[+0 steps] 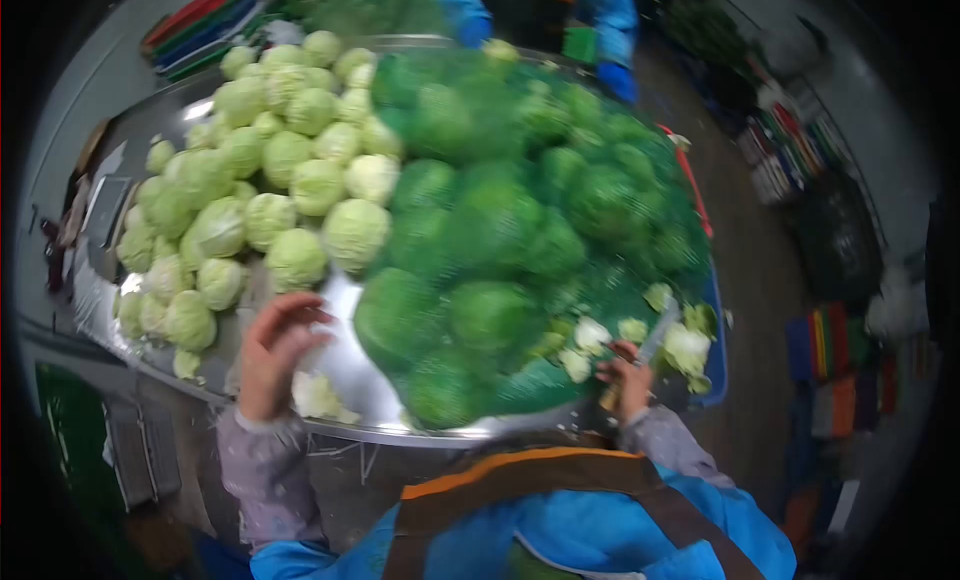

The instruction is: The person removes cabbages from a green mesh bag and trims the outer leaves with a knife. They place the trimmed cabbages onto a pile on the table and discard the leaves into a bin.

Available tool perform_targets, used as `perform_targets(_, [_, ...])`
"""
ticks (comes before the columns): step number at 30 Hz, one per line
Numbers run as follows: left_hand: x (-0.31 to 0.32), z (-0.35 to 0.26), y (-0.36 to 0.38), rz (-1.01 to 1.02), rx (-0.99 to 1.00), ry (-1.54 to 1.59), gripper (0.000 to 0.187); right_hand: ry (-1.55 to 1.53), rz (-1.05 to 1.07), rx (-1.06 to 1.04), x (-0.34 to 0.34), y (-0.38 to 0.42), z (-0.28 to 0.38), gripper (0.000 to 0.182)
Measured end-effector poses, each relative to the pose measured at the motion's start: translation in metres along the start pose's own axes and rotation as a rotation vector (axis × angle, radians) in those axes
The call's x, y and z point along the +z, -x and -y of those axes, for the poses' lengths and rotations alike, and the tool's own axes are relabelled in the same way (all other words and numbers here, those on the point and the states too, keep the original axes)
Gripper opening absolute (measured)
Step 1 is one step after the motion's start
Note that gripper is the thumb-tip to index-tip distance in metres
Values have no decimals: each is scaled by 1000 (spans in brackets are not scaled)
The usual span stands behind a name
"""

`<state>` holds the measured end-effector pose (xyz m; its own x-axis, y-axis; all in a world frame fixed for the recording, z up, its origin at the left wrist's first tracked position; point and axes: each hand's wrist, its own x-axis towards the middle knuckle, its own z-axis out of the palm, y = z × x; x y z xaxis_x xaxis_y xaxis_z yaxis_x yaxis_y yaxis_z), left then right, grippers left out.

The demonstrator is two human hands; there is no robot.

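Note:
My left hand [276,358] is over the front edge of the metal table, fingers curved and apart, with nothing in it. Just beyond it are the pale green cabbages [297,259] heaped on the left side. Cut leaves [322,396] lie beside my left wrist. My right hand [627,382] is closed around the handle of a knife [657,332], whose blade points up and away. Close to the knife lie trimmed leaves [686,348] and white cabbage pieces [590,335]. Between my hands, green mesh bags [490,220] full of cabbages spread over the table.
The steel table [345,325] has a raised front rim. At its right end stands a blue bin [716,345]. Across the table is another person [535,10] in blue sleeves and gloves. Stacked coloured crates [205,25] stand at the back left, and more items line the right wall.

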<state>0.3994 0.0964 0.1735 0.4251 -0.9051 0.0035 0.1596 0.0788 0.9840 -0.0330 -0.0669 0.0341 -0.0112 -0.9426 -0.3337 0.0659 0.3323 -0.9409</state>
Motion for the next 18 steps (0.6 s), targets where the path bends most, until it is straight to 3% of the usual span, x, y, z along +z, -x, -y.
perform_targets(3, [127, 21, 19, 497, -167, 265, 37, 75, 172, 77, -5, -4, -24, 47])
perform_targets(4, [167, 31, 20, 630, -277, 192, 38, 86, 244, 119, -12, -10, -36, 50])
perform_targets(6, [243, 79, 16, 780, -284, 93, 45, 114, 372, 32, -42, -33, -70, 55])
perform_targets(7, [268, 122, 12, 799, -336, 137, 46, 134, 393, -15, -57, -43, -72, 58])
perform_targets(9, [300, 180, -8, 737, -397, -164, 50, 123, 324, 28, -102, -75, -62, 56])
perform_targets(12, [321, 231, -45, 553, -264, -661, 56, 160, 173, 42, -176, -132, -38, 54])
perform_targets(13, [330, 241, -53, 518, -183, -825, 56, 299, 102, -40, -206, -158, -40, 52])
perform_targets(14, [348, 231, -60, 516, -177, -932, 57, 402, -54, 53, -232, -181, -30, 49])
perform_targets(15, [368, 231, -67, 507, -186, -946, 57, 211, -160, -86, -244, -183, -5, 45])
perform_targets(16, [391, 234, -77, 482, 27, -1049, 55, 237, -243, -194, -263, -199, -1, 44])
perform_targets(17, [414, 235, -87, 461, 242, -1143, 54, 494, -261, -423, -293, -225, -18, 42])
perform_targets(18, [441, 229, -106, 535, 129, -1251, 53, 466, -202, -279, -294, -217, -1, 40])
